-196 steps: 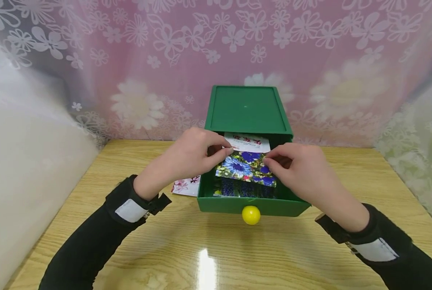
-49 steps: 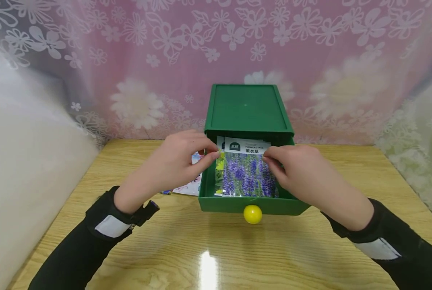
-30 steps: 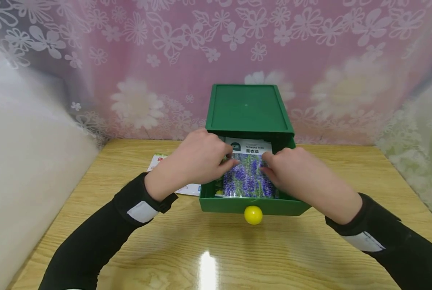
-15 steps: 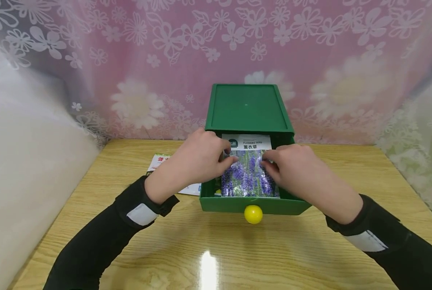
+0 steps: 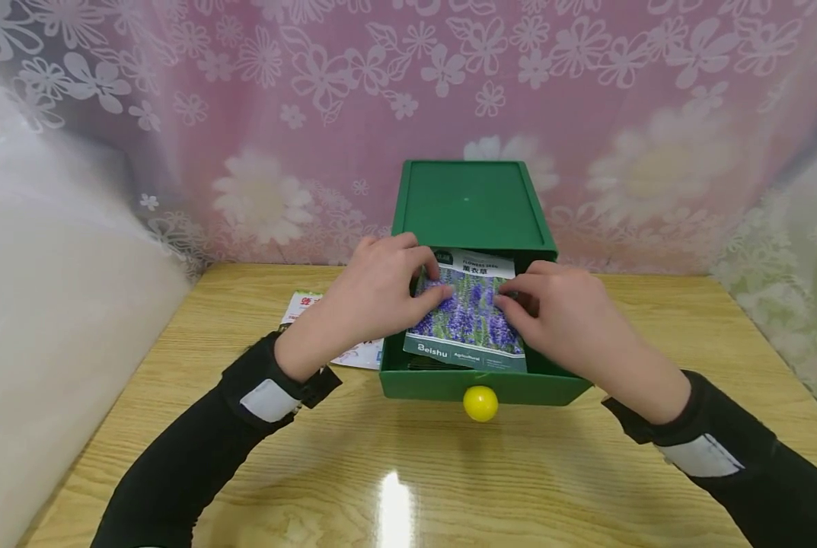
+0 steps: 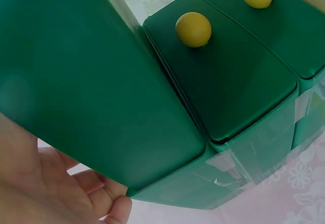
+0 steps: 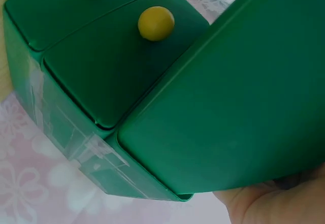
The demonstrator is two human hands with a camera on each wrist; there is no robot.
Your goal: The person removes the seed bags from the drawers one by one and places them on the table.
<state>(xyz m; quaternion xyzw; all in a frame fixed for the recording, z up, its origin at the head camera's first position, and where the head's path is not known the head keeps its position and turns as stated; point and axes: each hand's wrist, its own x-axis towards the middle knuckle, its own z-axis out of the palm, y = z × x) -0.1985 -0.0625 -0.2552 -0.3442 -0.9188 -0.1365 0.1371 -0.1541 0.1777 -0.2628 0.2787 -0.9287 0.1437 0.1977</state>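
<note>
Head view: a pink, flower-printed curtain (image 5: 353,114) hangs behind a wood-grain bench (image 5: 326,457). On the bench, near the curtain, stands a green plastic drawer cabinet (image 5: 470,202), its top drawer (image 5: 422,384) pulled out toward me. The left wrist view looks along that drawer's outer wall to two closed drawers (image 6: 238,76) beneath it, with clear tape (image 6: 254,153) on the cabinet's side.

My arms, in black sleeves (image 5: 175,457), reach in from both sides. My left hand (image 5: 381,289) pinches the left edge of a lavender seed packet (image 5: 470,312), thumb on its printed front; my right hand (image 5: 566,312) pinches the right edge between thumb and fingers. The packet is in the open drawer, slightly skewed, its green "Beishu" strip just behind the drawer front. Something dark shows under its lower edge, too little to name.

Left of the cabinet, partly hidden by my left arm, a white packet with red lettering (image 5: 303,303) and a white and pink packet (image 5: 367,355) lie on the bench. Smallest is the yellow ball knob (image 5: 480,403) on the open drawer's front.
</note>
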